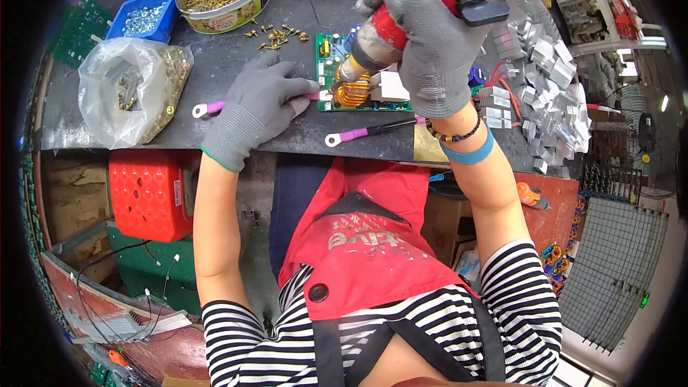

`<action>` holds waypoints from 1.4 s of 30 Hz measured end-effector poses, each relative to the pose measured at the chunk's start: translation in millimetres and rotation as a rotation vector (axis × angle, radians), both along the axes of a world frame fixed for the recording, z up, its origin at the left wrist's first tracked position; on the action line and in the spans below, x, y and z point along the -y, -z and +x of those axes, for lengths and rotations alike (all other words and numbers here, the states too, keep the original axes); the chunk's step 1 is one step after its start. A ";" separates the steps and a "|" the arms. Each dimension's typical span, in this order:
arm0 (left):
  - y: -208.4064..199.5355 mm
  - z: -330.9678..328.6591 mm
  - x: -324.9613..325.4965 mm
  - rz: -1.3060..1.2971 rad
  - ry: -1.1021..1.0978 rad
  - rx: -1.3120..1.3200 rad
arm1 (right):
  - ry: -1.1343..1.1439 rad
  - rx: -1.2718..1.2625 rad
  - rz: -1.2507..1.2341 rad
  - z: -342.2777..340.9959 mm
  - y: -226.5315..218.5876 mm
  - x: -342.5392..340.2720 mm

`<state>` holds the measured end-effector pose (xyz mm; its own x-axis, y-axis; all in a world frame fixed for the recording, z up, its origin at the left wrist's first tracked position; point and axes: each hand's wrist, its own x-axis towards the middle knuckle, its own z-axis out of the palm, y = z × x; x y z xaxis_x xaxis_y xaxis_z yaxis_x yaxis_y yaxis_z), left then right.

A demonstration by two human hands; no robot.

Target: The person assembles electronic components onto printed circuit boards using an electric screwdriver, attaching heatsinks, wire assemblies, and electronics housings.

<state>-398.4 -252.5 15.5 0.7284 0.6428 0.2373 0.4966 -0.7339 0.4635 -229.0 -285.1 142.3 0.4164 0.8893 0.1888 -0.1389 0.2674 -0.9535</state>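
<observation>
My right hand [441, 50], in a grey knit glove, is wrapped round a red power screwdriver [387, 25]. The tool slants down to the left, its tip at the left edge of a green circuit board [326, 64] beside a copper-wound coil [352, 92]. The gloved left hand [261, 100] lies low on the bench, thumb and fingers closed on a cable with purple sleeves. One ring terminal [201, 111] of this cable sticks out left of the hand; its other end meets the board under the tool tip. A second cable lug [334, 139] with a black lead lies in front of the board.
Loose brass screws [276, 37] lie beyond my left hand, near a round tin [223, 21] of screws. Blue bins [147, 18] and a plastic bag [118, 93] of hardware stand at left. Silver heat sinks [548, 93] pile up at right. A red stool [149, 193] is below the bench.
</observation>
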 end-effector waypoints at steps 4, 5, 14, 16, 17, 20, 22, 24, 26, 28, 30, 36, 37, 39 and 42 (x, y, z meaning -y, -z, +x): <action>-6.5 0.8 -2.0 0.010 0.006 -0.133 | -0.024 -0.029 -0.028 -3.9 2.4 1.5; -8.7 1.4 -2.7 0.007 0.008 -0.134 | -0.008 -0.005 -0.045 -4.0 4.6 0.1; -17.4 6.7 -0.6 0.040 0.024 -0.212 | -0.231 -0.299 -0.004 -2.3 26.2 0.0; -16.3 8.4 -1.1 0.086 0.034 -0.215 | -0.125 -0.034 -0.063 -7.4 23.3 2.7; -15.8 8.9 -1.6 0.085 0.035 -0.214 | -0.091 0.021 -0.031 -7.4 26.8 2.0; -17.9 10.1 -1.9 0.055 0.066 -0.199 | 0.006 0.175 0.121 -4.9 46.4 -4.9; -20.5 11.3 -0.2 0.062 0.035 -0.249 | 0.061 0.272 0.240 2.8 62.0 -14.9; -22.4 11.4 1.5 0.061 0.033 -0.257 | 0.214 0.801 0.431 8.8 67.7 -23.4; -20.2 12.1 0.3 0.061 0.035 -0.263 | 0.175 0.716 0.391 6.5 63.9 -15.9; -14.6 11.7 -1.0 0.093 0.056 -0.203 | 0.135 0.628 0.352 5.8 64.0 -15.0; -12.5 10.4 -2.2 0.086 0.066 -0.189 | 0.205 0.766 0.447 8.3 73.2 -22.0; -8.6 11.2 -2.6 0.071 0.080 -0.162 | 0.197 0.834 0.453 12.9 77.4 -19.0; -6.9 10.7 -2.4 0.069 0.080 -0.152 | 0.197 0.832 0.453 12.6 77.5 -19.1; -1.6 9.2 -2.5 0.049 0.078 -0.123 | 0.176 0.771 0.487 12.8 77.4 -22.2; -4.6 10.6 -1.7 0.050 0.071 -0.111 | 0.128 0.819 0.483 17.5 80.2 -26.6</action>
<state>-387.8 -250.7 20.0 0.7954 0.5777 0.1833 0.4886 -0.7901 0.3701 -211.5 -258.5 62.1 0.0809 0.5960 0.7989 0.5797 0.6238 -0.5241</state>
